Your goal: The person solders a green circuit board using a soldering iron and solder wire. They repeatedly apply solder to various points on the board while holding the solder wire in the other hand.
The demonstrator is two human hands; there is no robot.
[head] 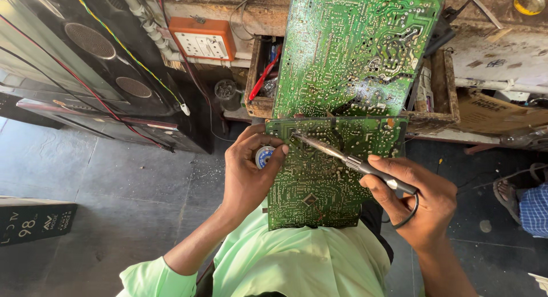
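Soldering iron (348, 159) tip up-left, diagonal

A dark rectangular sign with pale lettering (34, 224) lies flat on the grey stone floor at the left edge, tilted slightly. At the right, a flattened brown cardboard package with dark print (495, 111) rests under the counter's edge, beside the wooden tray. A small white label with print (423, 86) stands inside that tray, partly hidden.
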